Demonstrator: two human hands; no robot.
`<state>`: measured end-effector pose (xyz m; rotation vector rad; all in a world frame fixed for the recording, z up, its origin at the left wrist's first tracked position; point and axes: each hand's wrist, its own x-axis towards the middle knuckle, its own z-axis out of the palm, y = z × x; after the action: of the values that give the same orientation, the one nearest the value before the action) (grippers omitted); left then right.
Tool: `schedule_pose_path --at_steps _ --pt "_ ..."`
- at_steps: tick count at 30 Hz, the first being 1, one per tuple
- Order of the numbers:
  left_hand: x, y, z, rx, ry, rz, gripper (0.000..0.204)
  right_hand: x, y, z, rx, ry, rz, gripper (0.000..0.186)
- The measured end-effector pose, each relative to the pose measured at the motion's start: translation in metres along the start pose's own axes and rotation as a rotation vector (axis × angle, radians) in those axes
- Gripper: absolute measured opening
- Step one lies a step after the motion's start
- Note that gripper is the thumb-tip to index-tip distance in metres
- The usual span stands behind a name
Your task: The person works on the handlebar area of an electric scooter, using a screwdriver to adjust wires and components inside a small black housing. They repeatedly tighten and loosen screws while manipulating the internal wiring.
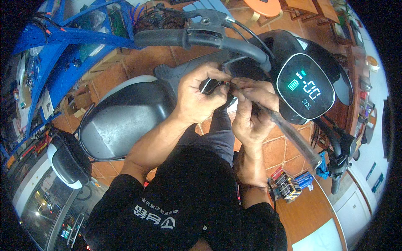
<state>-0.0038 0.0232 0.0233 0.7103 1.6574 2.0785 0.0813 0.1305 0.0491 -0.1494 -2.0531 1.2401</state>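
My left hand [199, 93] is closed, thumb and forefinger pinching a small dark piece [212, 86] with a tiny reddish spot at its end. The fingers hide most of it, so I cannot make out its kind. Against it my right hand [256, 109] is closed around a long grey rod-like tool [298, 140], whose thick, partly see-through end slants down to the right. Both sets of fingertips meet in front of the scooter's body. Just right of them glows the scooter's round-cornered display [306, 86], and a black handlebar grip [161, 38] lies beyond my left hand.
The black scooter seat [125, 119] is at the left, near a blue metal rack [75, 39]. The other handlebar end [337, 167] is at the right. Small boxes [287, 185] stand on a wooden surface [307, 211] at lower right. An orange stool [263, 6] is at the back.
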Motion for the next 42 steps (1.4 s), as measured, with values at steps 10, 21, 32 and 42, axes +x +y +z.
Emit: schedule_pose_path --at_steps 10,21,32,42 --pt "0.004 -0.001 -0.003 -0.023 0.002 -0.018 0.019 0.004 -0.003 0.001 -0.013 -0.032 0.083 0.014" --pt "0.005 0.004 -0.003 -0.019 0.002 -0.048 0.018 -0.002 0.0 0.005 0.166 0.07 0.172 0.017" --pt "0.006 0.006 -0.003 -0.053 -0.014 -0.052 0.02 0.0 -0.002 0.009 0.301 0.158 0.191 0.016" --pt "0.007 0.005 -0.005 0.04 -0.005 -0.035 0.019 0.004 -0.002 0.006 -0.024 0.002 0.035 0.014"
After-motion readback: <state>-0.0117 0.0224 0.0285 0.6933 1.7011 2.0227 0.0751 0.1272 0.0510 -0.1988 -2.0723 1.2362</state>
